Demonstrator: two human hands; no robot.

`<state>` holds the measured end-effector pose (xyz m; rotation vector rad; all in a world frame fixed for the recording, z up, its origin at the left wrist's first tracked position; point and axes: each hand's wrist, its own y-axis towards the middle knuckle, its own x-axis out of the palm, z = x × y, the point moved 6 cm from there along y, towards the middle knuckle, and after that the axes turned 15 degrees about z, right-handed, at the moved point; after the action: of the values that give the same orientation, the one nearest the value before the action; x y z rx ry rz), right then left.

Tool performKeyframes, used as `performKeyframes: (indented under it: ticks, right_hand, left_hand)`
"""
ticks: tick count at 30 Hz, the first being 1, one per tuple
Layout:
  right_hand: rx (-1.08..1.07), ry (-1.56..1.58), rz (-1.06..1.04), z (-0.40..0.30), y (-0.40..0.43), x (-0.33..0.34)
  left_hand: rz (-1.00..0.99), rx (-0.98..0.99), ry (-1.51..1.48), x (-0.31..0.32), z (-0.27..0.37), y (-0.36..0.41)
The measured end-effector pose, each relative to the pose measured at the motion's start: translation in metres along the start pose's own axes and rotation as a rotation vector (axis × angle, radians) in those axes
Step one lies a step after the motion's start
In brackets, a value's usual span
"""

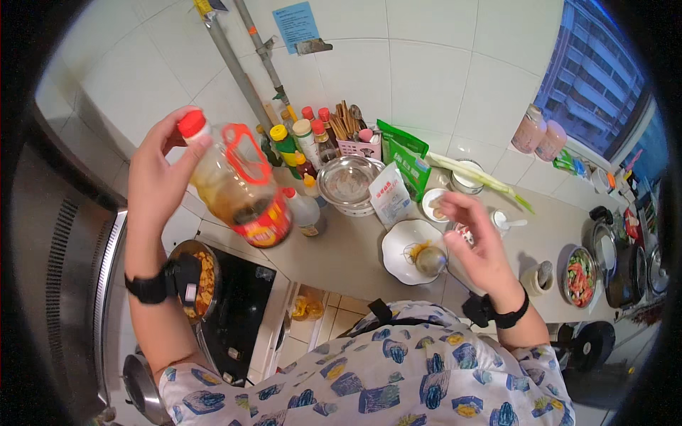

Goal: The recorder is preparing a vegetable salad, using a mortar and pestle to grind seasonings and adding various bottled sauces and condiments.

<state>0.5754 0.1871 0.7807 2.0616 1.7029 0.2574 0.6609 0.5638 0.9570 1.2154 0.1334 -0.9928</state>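
My left hand [173,154] grips a large clear plastic bottle [218,199] by its neck, just under the red cap. The bottle has a red handle, a red label and dark liquid low inside, and hangs tilted above the counter beside the stove. My right hand [477,242] is raised with fingers apart and nothing visible in it. Below and left of it sits a white scalloped bowl [397,242] with some yellow-brown matter inside. A metal ladle [430,261] rests in that bowl, its handle running towards my right wrist.
On the black cooktop [250,298], a pan [205,279] holds browned cubes. Condiment bottles [306,138], a steel basin [349,181], a white packet [391,194] and a green bag [407,160] crowd the wall side. Rightwards stand a mortar [533,282] and a bowl of cut vegetables [579,277].
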Motion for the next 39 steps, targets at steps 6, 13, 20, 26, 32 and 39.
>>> performKeyframes:
  ticks: [6,13,20,26,32,39]
  right_hand:
    - [0.375,-0.168,0.373,0.085,-0.084,-0.105]
    - [0.531,-0.340,0.636,0.094,-0.157,-0.184]
    - [0.521,-0.403,0.682,0.078,-0.164,-0.195]
    - [0.577,-0.458,0.724,0.066,-0.174,-0.195]
    - [0.586,-0.525,0.796,0.050,-0.193,-0.193]
    - [0.662,-0.553,0.911,0.030,-0.240,-0.204]
  left_hand:
    - [0.059,-0.054,0.262,0.084,-0.115,0.021]
    - [-0.015,-0.119,0.576,0.182,-0.212,0.008]
    - [-0.155,-0.218,0.672,0.242,-0.261,0.001]
    - [-0.475,-0.191,0.999,0.268,-0.232,0.026]
    - [-0.455,-0.219,0.528,0.367,-0.315,0.064]
    - [-0.353,-0.324,0.557,0.402,-0.330,0.049]
